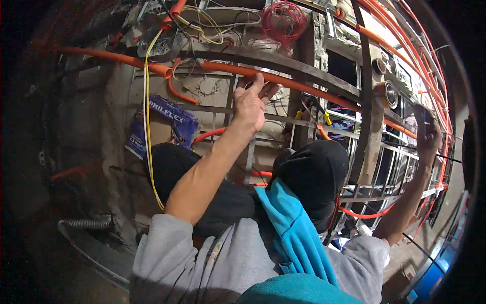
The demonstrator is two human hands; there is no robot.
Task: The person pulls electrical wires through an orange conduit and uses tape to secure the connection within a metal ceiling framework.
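A long orange pipe runs slantwise across the upper middle, from a cut end at the left towards the right. My left hand grips it from below, the thumb lying over its near side and the fingers bent beneath it. At the far right, in shade, my right hand is closed where the same pipe's right stretch reaches it; the fingertips are dim. Left of the cut end, a second orange pipe ends in a wider open socket, with a gap between the two.
Metal framing bars cross the work area. A blue cardboard box sits at the left beside a hanging yellow cable. Yellow-handled pliers lie beyond my knees. A red wire coil and a tape roll are farther off.
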